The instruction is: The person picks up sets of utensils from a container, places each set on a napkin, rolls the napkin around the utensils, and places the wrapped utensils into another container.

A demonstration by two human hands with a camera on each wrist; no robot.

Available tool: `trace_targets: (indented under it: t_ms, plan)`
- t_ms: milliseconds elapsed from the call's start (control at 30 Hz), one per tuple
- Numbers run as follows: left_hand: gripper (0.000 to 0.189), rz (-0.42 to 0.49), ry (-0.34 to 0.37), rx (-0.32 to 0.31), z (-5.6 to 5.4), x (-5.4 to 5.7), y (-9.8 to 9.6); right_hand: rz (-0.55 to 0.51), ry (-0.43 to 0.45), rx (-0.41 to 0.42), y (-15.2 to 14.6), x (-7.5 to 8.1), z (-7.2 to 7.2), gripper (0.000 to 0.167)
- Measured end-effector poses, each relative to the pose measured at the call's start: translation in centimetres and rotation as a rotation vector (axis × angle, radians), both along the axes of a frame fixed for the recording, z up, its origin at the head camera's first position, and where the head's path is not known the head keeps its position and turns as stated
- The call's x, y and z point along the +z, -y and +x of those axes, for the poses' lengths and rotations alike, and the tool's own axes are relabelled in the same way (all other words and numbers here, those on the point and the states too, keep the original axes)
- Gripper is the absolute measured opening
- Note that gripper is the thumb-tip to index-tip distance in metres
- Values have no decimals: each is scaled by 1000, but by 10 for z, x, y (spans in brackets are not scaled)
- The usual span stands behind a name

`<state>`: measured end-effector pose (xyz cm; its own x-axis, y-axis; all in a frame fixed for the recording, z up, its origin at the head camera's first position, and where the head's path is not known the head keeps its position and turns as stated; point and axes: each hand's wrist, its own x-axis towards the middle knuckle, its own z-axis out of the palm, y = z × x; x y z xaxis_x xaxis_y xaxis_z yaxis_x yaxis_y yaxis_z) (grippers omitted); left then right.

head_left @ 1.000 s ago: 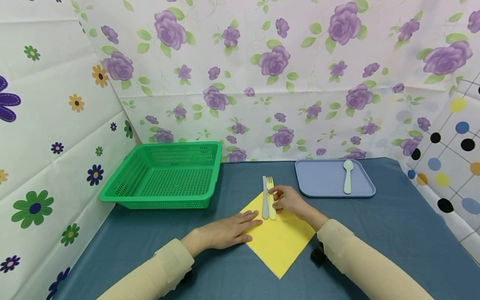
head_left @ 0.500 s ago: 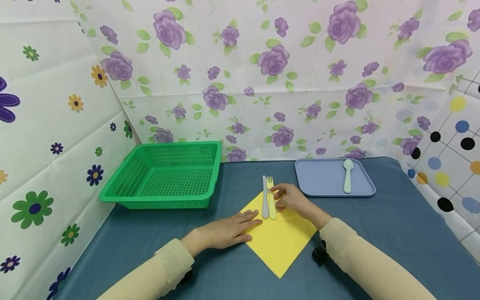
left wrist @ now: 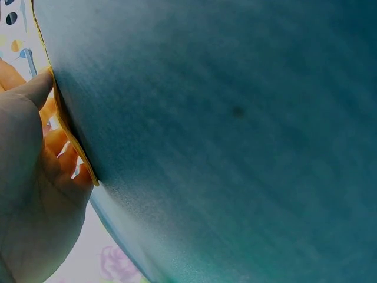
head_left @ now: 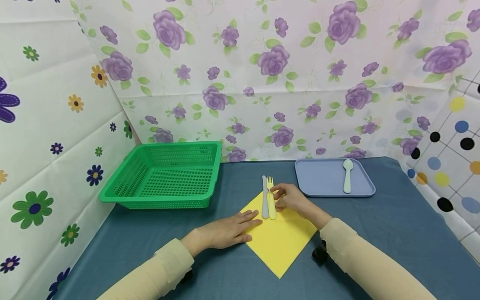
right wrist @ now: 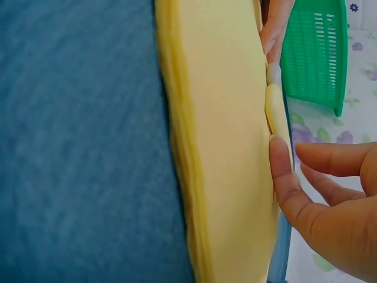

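Pressing flat on the left side of a yellow napkin [head_left: 281,250] with the left hand [head_left: 228,230], fingers straight and spread, clasping nothing; showing in the left wrist view with the thumb at the napkin's edge; reaching over the napkin's right side with the right hand [head_left: 295,201], thumb and forefinger bent close about a yellow fork [head_left: 271,207]; impossible to tell a pinch on the fork from a mere touch, with the contact partly hidden behind the thumb in the right wrist view.

On the far part of the napkin, along with the fork and just to its left, a grey knife [head_left: 265,204]; laid almost parallel, handles towards the person, upper ends past the napkin's far edge; turned cornerwise on the blue tablecloth [head_left: 232,275], with several layers visible at the napkin's edge in the right wrist view.

Well apart to the left, a green basket [head_left: 157,199] with slotted sides; to the far right, a pale blue tray [head_left: 318,179], holding a pale green spoon [head_left: 347,179] near its right end, bowl away from the person; behind, a white curtain [head_left: 243,50] with purple roses; over both forearms, cream sleeves [head_left: 168,260].
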<state>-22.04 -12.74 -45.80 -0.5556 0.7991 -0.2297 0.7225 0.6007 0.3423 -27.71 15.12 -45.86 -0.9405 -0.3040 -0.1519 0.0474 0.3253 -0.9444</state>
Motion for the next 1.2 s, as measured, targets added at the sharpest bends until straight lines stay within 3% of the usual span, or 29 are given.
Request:
trace_targets:
  t_ms: [300, 733, 1200]
  plan:
    - [60, 4, -2, -3, -1, -2, 1, 31, -21, -13, -11, 8, -6, 46]
    - [60, 1, 6, -1, -1, 0, 0, -14, -17, 26, -36, 23, -12, 49]
    - [61, 6, -4, -17, -1, 1, 1, 53, -26, -8, -75, 34, -16, 50]
